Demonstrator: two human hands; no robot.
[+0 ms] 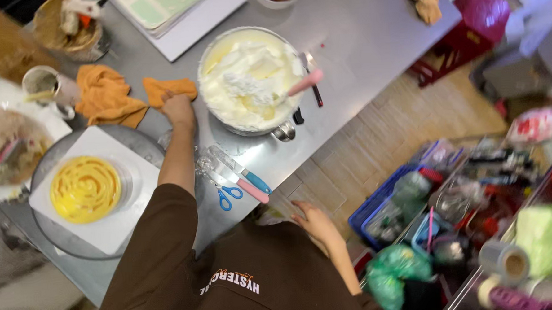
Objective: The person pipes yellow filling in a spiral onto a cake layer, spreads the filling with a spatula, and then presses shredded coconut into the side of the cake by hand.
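Your left hand (178,108) is bunching the orange cloth (169,88) on the surface, left of the cream bowl (248,79). It's soft and light, so grab a fold. Right hand (316,224) is spread, empty.

An orange cloth (169,89) lies at nine o'clock of the white cream bowl (248,75); yellow swirled cake (85,188) on white board (120,220); blue-handled scissors (228,194).

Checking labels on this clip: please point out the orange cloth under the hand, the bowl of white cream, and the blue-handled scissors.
orange cloth (172,87), head view, on the bare fold beside the left hand (178,108).
bowl of white cream (204,53), head view, on its metal rim.
blue-handled scissors (227,194), head view, on the handle loops.
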